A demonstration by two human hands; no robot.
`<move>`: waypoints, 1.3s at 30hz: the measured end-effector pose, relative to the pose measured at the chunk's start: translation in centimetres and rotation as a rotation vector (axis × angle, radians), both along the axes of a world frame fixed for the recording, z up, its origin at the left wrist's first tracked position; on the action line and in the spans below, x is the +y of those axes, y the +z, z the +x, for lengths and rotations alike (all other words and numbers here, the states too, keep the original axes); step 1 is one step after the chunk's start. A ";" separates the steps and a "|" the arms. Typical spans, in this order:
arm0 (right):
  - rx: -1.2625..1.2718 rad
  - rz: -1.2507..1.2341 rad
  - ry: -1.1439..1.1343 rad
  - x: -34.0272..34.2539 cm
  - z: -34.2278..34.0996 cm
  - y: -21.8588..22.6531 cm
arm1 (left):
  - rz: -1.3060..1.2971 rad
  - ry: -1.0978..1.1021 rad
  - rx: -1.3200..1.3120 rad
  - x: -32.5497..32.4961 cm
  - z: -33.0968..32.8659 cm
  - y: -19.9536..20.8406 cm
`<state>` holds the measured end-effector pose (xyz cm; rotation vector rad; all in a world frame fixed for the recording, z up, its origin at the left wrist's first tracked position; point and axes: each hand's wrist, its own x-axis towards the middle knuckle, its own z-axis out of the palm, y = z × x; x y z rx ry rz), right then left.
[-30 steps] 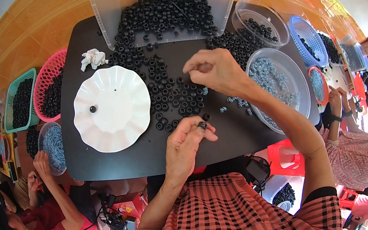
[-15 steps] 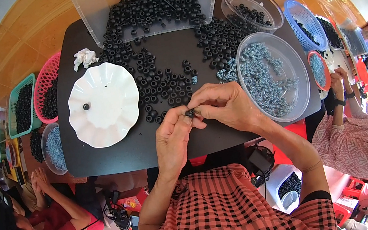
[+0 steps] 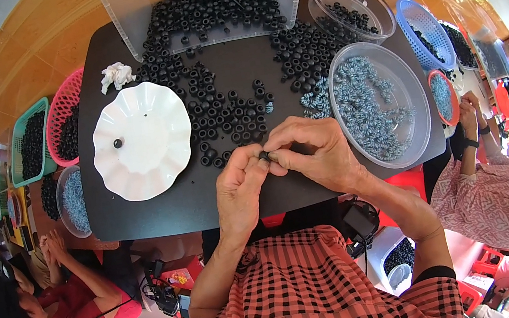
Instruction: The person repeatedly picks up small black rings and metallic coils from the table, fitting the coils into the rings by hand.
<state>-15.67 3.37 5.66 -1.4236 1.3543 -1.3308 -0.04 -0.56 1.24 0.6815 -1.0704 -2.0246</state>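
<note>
Above the near part of the dark table, a small round black plastic piece [image 3: 264, 155] is pinched between my two hands. My left hand [image 3: 237, 187] holds it from the left between thumb and fingers. From the other side the fingertips of my right hand [image 3: 317, 149] press on it; whether they hold a second small part is hidden. Just beyond my fingers lie loose black ring-shaped pieces [image 3: 235, 114], with a small bluish coil [image 3: 269, 107] beside them. A round clear tub [image 3: 423, 122] of bluish metal coils [image 3: 366, 108] stands to the right of my right hand.
On the left is a white scalloped plate [image 3: 149, 165] bearing one black piece [image 3: 117, 143], with crumpled tissue [image 3: 117, 76] behind. A clear bin [image 3: 127, 26] spills black pieces at the back. Another clear tub [image 3: 384, 5] stands back right. People sit at both sides, near baskets.
My hands stay together around the black piece, with a slight shift of the fingers and the piece turned a little. The rest of the table looks the same.
</note>
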 end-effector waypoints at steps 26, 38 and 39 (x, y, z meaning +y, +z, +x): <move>0.278 -0.153 -0.103 0.5 1.5 -1.4 | 0.131 -0.016 0.197 -0.4 0.4 -0.1; 0.660 -0.526 -0.241 -0.5 1.9 -2.9 | 0.254 -0.029 0.281 -0.5 0.6 -0.4; 0.729 -0.582 -0.244 -0.5 2.1 -2.9 | 0.257 -0.029 0.278 -0.4 0.6 -0.4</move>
